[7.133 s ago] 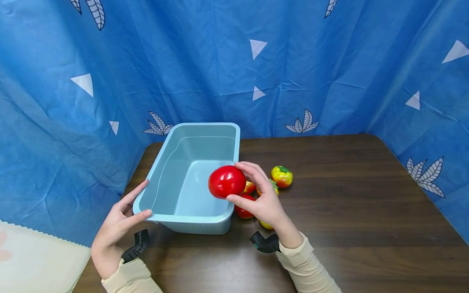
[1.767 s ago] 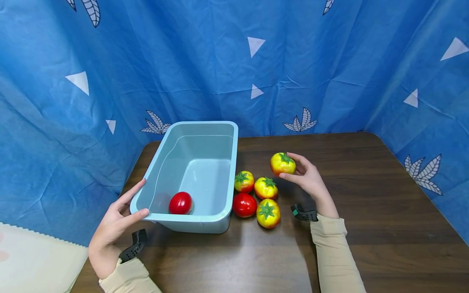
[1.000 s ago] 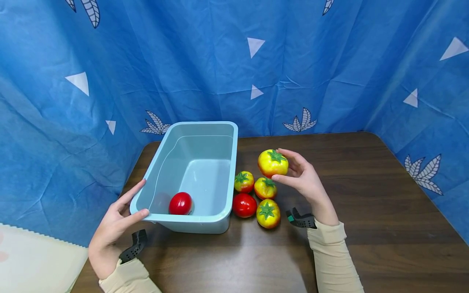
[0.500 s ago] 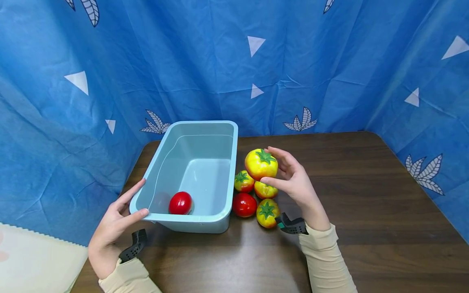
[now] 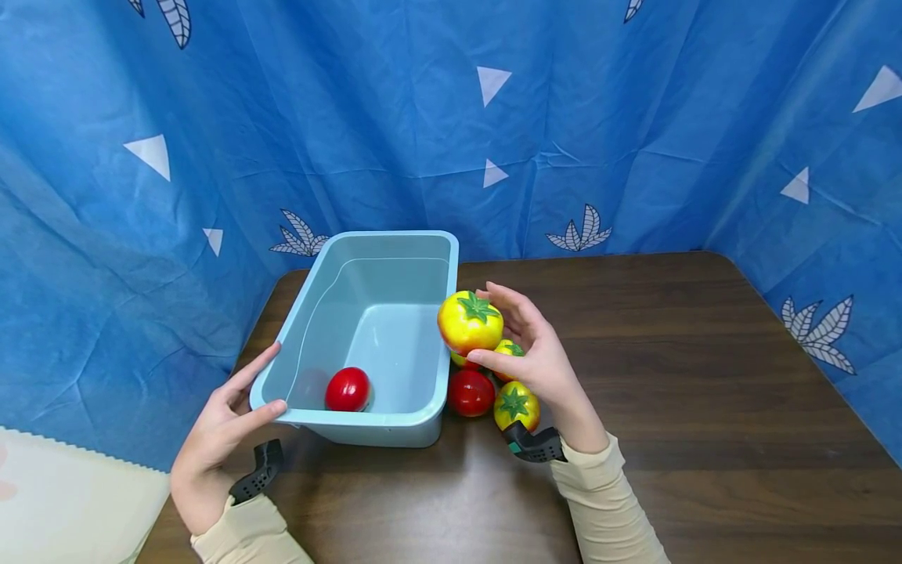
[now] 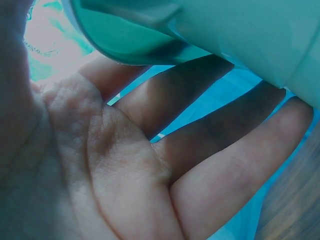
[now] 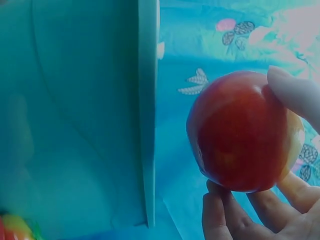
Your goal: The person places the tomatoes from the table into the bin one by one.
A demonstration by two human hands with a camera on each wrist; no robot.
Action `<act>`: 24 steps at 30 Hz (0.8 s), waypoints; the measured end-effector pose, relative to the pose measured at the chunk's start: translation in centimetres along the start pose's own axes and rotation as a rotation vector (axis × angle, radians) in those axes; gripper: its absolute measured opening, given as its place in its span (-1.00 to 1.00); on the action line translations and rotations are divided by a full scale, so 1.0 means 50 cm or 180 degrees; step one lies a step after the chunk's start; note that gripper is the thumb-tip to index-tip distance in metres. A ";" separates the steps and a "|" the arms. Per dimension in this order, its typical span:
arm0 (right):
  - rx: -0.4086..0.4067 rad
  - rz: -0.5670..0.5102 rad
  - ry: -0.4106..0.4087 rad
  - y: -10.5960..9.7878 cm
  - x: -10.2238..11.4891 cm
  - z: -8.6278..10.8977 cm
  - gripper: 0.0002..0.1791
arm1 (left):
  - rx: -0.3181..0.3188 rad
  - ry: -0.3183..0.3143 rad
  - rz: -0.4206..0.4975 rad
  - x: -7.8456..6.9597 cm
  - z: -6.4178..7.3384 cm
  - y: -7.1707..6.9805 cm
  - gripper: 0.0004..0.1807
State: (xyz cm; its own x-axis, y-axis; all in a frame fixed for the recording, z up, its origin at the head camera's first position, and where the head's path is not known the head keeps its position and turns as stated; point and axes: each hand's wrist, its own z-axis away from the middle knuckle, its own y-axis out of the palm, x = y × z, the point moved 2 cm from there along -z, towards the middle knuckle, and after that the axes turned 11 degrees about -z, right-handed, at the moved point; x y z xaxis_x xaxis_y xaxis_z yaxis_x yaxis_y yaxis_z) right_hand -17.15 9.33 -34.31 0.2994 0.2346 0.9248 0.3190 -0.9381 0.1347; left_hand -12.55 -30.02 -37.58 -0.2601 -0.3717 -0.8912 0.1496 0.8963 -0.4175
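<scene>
My right hand (image 5: pixel 535 348) grips a yellow-and-red tomato (image 5: pixel 468 325) with a green leafy top, thumb on the near side and fingers behind. It overlaps the right rim of the light-blue plastic bin (image 5: pixel 366 431). From the right wrist, the tomato's red underside (image 7: pixel 240 135) shows beside the bin wall (image 7: pixel 80 100). My left hand (image 5: pixel 214 435) holds the bin's near left corner, thumb on the front rim and a finger along the left side. In the left wrist view, more fingers (image 6: pixel 240 175) reach under the rim. A red tomato (image 5: pixel 347 389) lies inside the bin.
Right of the bin sit a red tomato (image 5: pixel 470 394), a yellow-and-red tomato (image 5: pixel 516 406) and two more, partly hidden by the right hand and the held tomato. A blue patterned curtain (image 5: pixel 395 102) encloses the dark wooden table (image 5: pixel 705 376).
A red tomato held earlier over the bin now lies in it. The right hand has since taken the yellow-and-red tomato and carried it leftward to the bin's right rim. The left hand stays put.
</scene>
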 end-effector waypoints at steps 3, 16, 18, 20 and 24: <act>0.0051 -0.0036 -0.0011 0.015 -0.001 -0.001 -0.18 | -0.0007 0.0001 -0.0015 0.000 0.000 0.001 -0.21; 0.0287 0.0043 -0.0012 0.073 -0.011 -0.002 -0.21 | -0.0026 -0.0003 -0.0053 0.000 0.000 0.000 -0.21; 0.0283 0.0079 0.0037 0.085 -0.004 0.001 -0.23 | -0.0025 -0.0012 -0.0047 0.001 0.000 0.000 -0.21; 0.0260 0.0132 0.0115 0.096 0.004 0.004 -0.24 | -0.0026 -0.0024 -0.0047 0.001 0.000 0.000 -0.21; 0.0193 0.0256 0.0264 0.107 -0.004 0.005 -0.24 | -0.0032 -0.0026 -0.0052 0.001 -0.001 0.000 -0.21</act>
State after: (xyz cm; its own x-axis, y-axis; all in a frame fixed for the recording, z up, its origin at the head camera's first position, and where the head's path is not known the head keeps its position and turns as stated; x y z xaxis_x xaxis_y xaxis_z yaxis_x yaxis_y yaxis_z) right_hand -15.27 4.31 -33.88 0.2516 0.1350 0.9584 0.3515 -0.9354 0.0394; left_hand -12.60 -30.03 -37.64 -0.2546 -0.3881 -0.8857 0.1360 0.8925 -0.4302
